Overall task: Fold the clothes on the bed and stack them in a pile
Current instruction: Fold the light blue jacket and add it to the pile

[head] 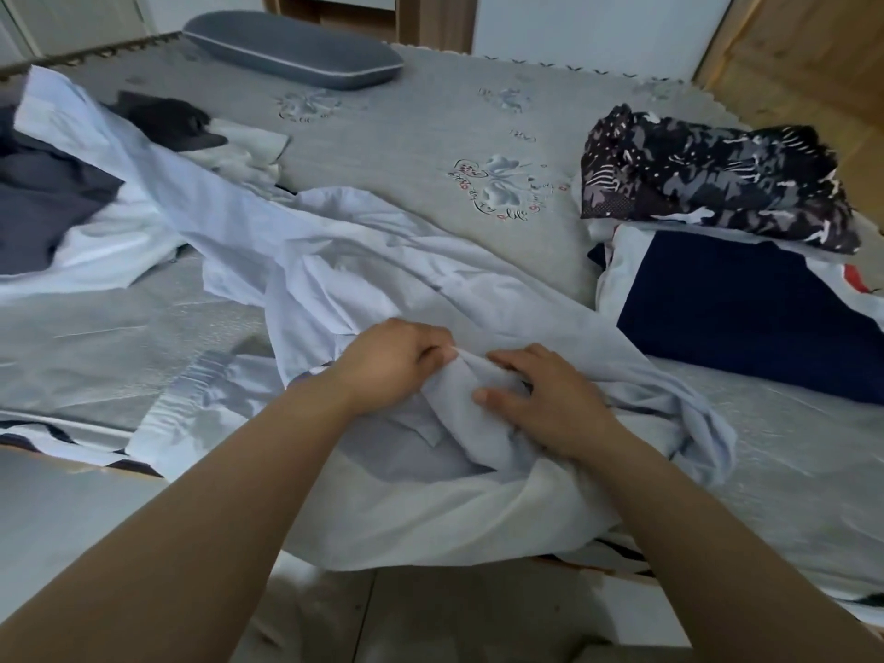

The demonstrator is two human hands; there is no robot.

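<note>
a person's left hand (397, 361) and right hand (540, 399) meet at the near edge of the bed (430, 136), both pinching a ridge of a pale blue shirt (363, 260) that sprawls unfolded across the mattress, seemingly to find an edge or seam before folding. to the right, a patterned dark garment (717, 184) sits atop a navy and white item (746, 299), apparently the pile so far. more loose clothes (71, 203) wait at left, a grey pillow (292, 47) beyond.
</note>
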